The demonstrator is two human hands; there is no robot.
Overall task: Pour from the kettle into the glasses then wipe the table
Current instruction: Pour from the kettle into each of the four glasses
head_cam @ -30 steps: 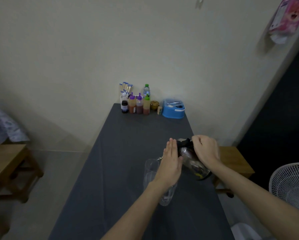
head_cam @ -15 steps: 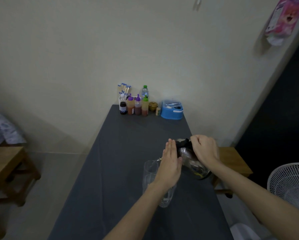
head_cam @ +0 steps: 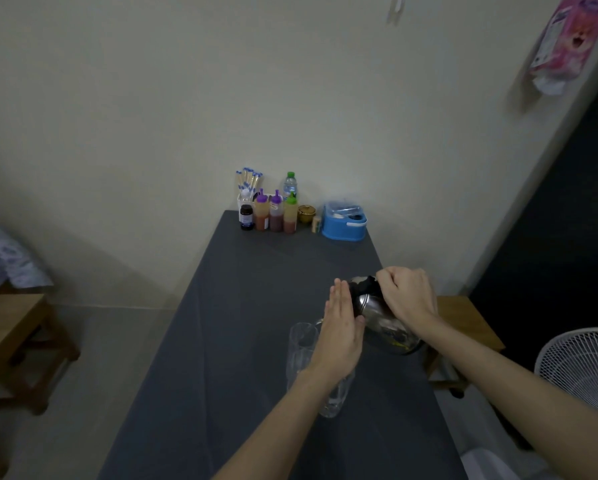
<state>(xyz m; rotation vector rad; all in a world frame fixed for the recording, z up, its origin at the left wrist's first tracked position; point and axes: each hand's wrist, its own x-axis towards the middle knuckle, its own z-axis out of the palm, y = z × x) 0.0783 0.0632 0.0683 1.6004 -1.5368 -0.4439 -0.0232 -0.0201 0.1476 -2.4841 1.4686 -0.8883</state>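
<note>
A steel kettle (head_cam: 380, 315) with a black lid is tilted to the left above the dark grey table (head_cam: 242, 306), its spout over a tall clear glass (head_cam: 301, 348). My right hand (head_cam: 408, 296) is closed around the kettle's handle at the top. My left hand (head_cam: 342, 327) is flat, fingers together and straight, its palm pressed against the kettle's lid side. A second clear glass (head_cam: 335, 396) stands nearer to me, mostly hidden behind my left wrist. Whether water is flowing cannot be told.
Sauce bottles (head_cam: 275, 214), a water bottle (head_cam: 290, 184), chopsticks (head_cam: 248, 180), a small gold pot (head_cam: 306, 213) and a blue tub (head_cam: 344, 225) stand at the table's far end against the wall. Wooden stools (head_cam: 464, 320) flank the table. A white fan (head_cam: 585, 368) stands at right.
Both hands and the kettle hold nearly the same pose over the glass. The view has shifted slightly to the left and down.
</note>
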